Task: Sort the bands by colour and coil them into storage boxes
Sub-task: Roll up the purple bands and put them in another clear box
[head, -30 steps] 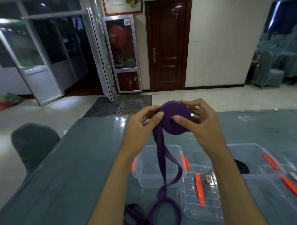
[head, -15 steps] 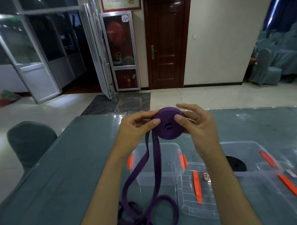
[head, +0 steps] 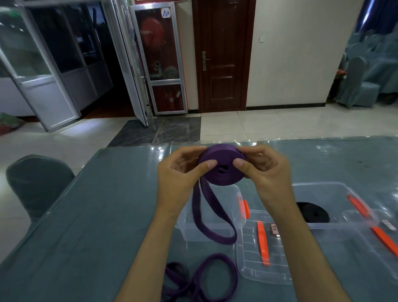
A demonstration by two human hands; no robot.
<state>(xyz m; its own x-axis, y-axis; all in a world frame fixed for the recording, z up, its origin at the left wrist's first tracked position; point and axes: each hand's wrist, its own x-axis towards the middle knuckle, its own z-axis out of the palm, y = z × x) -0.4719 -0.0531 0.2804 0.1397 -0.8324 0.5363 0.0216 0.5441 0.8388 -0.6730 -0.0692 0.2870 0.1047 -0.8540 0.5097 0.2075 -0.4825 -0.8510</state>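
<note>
Both hands are up over the grey-green glossy table (head: pixel 87 222), working one flat purple elastic band (head: pixel 221 166) that is wound into a thick round coil. The left hand (head: pixel 180 174) grips the coil's left side, thumb pressed on the near face and fingers curled behind the rim. The right hand (head: pixel 262 169) grips the right side the same way, thumb on the front face, fingers wrapped over the top edge. The coil sits in the air between them, above the far part of the table, tilted so its open centre faces the camera. From its lower left a loose loop of the same band hangs down in front of a clear plastic storage box with orange latches (head: pixel 231 195), the bottom of the loop near the box's near wall. Just right of that box lies a clear flat lid with an orange clip (head: pixel 262 245). Farther right a second clear storage box (head: pixel 325 189) holds a black coiled band (head: pixel 313 214) on its floor, with another clear lid with a long orange strip (head: pixel 376 228) beside it. Near the table's front edge, a loose tangle of purple bands (head: pixel 205 281) lies between the forearms.
</note>
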